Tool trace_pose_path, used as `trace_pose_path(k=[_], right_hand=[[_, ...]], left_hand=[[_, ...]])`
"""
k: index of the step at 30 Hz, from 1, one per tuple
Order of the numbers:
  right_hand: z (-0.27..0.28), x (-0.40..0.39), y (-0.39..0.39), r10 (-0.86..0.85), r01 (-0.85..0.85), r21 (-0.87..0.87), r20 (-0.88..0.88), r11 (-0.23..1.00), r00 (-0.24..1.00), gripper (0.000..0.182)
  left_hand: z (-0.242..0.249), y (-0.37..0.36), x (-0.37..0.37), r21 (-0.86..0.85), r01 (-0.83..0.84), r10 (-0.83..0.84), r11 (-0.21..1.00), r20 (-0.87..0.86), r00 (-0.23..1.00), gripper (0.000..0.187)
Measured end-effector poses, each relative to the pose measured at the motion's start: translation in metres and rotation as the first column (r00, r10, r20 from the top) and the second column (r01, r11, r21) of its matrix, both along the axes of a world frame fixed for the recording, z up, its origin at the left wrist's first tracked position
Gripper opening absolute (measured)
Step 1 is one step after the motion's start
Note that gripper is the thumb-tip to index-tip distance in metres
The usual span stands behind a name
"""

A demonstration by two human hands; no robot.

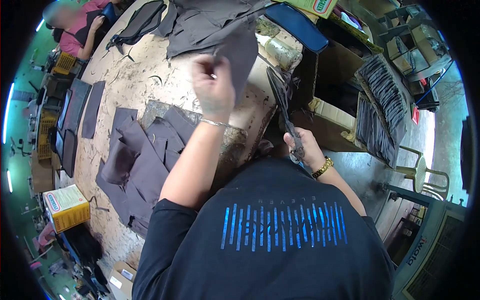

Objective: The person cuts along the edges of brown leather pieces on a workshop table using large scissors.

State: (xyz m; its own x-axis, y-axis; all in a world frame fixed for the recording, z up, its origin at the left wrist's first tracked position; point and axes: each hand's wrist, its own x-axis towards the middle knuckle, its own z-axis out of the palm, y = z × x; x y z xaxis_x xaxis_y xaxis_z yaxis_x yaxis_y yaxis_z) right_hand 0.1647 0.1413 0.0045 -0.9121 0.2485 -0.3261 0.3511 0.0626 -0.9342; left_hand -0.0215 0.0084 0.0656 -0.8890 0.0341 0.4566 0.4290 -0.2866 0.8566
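My left hand (214, 86), smeared by motion, is over the worktable with its fingers curled against the edge of a dark grey-brown fabric piece (242, 62). The fabric stretches from the fingers toward the far side. In my right hand (306, 148), by the table's near right edge, is a pair of large dark scissors (283, 102), blades pointing away from me. Whether the blades are parted is hard to make out. A heap of similar fabric (200, 30) lies beyond my left hand. More cut pieces (145, 165) lie in a loose pile left of my forearm.
The worktable (135, 75) is strewn with scraps. A yellow can (67, 207) stands at its left edge. At right are a cardboard box (337, 117), stacked dark pieces (382, 95) and a chair (422, 167). Another person (82, 30) sits at the far left.
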Motion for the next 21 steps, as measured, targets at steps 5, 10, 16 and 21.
trace_pose_path(k=[5, 10, 16, 21], right_hand=[[0.0, -0.002, 0.001, 0.002, -0.003, 0.007, 0.045, 1.0, 0.999, 0.052], [-0.004, -0.003, 0.006, 0.054, -0.065, 0.234, 0.056, 0.97, 0.997, 0.056], [0.008, -0.005, 0.015, 0.123, -0.137, 0.143, 0.1, 0.98, 0.987, 0.055], [0.022, 0.022, 0.021, 0.16, -0.134, -0.208, 0.112, 0.969, 0.981, 0.044]], left_hand=[[-0.003, -0.04, -0.009, 0.251, -0.163, 0.094, 0.954, 0.266, 0.959, 0.025], [-0.037, -0.107, 0.033, -0.686, -0.356, 0.436, 0.635, -0.063, 0.898, 0.066], [-0.015, -0.072, 0.035, -0.927, -0.299, -0.251, 0.226, -0.352, 0.902, 0.053], [-0.046, -0.012, 0.005, -0.965, -0.194, -0.392, 0.179, -0.251, 0.885, 0.042]])
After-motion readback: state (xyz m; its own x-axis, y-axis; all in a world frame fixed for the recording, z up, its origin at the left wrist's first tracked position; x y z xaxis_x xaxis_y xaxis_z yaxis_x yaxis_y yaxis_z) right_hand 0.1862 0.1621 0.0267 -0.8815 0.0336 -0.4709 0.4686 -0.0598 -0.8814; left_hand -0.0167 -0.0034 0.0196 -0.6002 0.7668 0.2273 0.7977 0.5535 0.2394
